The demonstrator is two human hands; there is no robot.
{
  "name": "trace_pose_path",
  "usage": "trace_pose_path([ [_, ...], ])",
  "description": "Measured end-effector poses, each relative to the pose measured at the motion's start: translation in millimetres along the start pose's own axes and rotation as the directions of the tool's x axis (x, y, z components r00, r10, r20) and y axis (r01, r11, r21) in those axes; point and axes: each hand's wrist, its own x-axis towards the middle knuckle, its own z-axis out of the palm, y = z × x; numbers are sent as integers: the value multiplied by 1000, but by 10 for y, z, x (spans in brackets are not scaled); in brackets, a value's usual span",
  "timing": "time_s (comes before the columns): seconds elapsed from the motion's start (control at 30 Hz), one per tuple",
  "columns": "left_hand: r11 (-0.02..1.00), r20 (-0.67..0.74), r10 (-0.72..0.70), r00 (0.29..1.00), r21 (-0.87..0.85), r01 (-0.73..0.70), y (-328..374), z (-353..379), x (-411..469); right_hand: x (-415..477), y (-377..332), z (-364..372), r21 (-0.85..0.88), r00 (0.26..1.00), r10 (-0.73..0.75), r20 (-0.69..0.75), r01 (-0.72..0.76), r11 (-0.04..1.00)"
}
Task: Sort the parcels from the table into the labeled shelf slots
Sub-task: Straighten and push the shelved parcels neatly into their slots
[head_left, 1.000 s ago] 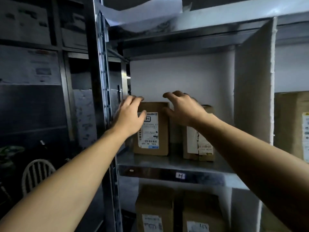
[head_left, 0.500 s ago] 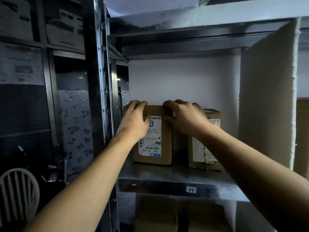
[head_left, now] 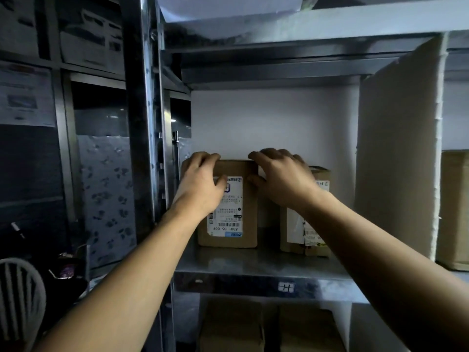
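A brown cardboard parcel (head_left: 245,209) with a white shipping label stands upright on the metal shelf (head_left: 253,265), in the slot tagged H (head_left: 286,287). My left hand (head_left: 201,185) grips its top left corner, fingers curled over the top edge. My right hand (head_left: 279,179) grips the top right corner the same way, thumb on the front face. A second labelled parcel (head_left: 308,240) stands just to the right, partly hidden behind my right wrist.
A white foam divider (head_left: 398,153) walls the slot on the right, with another box (head_left: 454,209) beyond it. A steel upright (head_left: 144,123) bounds the left. More boxes (head_left: 232,326) sit on the shelf below. A white chair (head_left: 20,295) stands at lower left.
Both hands went from hovering at the parcel's top to curling over its top corners. The view has come closer to the shelf.
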Motion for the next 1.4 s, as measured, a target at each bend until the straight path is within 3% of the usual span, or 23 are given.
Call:
trace_pose_path([
  [0.2,983,-129,180,975,-9,-183,220,57,-96,-370,304,-247,-133,985,6,-170,-29,991],
  [0.4,921,-88,369,925,-100,-377,729,301,-161,-741,730,-288,-91,991,95,-91,-103,991],
  [0.57,919,84,336,938,-247,-307,953,538,-180,-869,892,-157,6,992,107,-73,-107,994],
  [0.73,929,171,249,953,-321,-185,961,726,-145,-860,1002,-78,231,986,144,-87,-120,965],
  [0.93,910,119,212,970,-386,-151,1042,862,-216,-870,1046,-37,417,964,259,-68,-208,885],
  [1.2,907,94,249,964,-373,-198,1083,869,-219,-910,1078,-67,488,948,314,-49,-252,836],
  [1.4,911,131,258,957,-363,-196,1047,862,-216,-913,1046,-82,453,956,290,-41,-241,858],
])
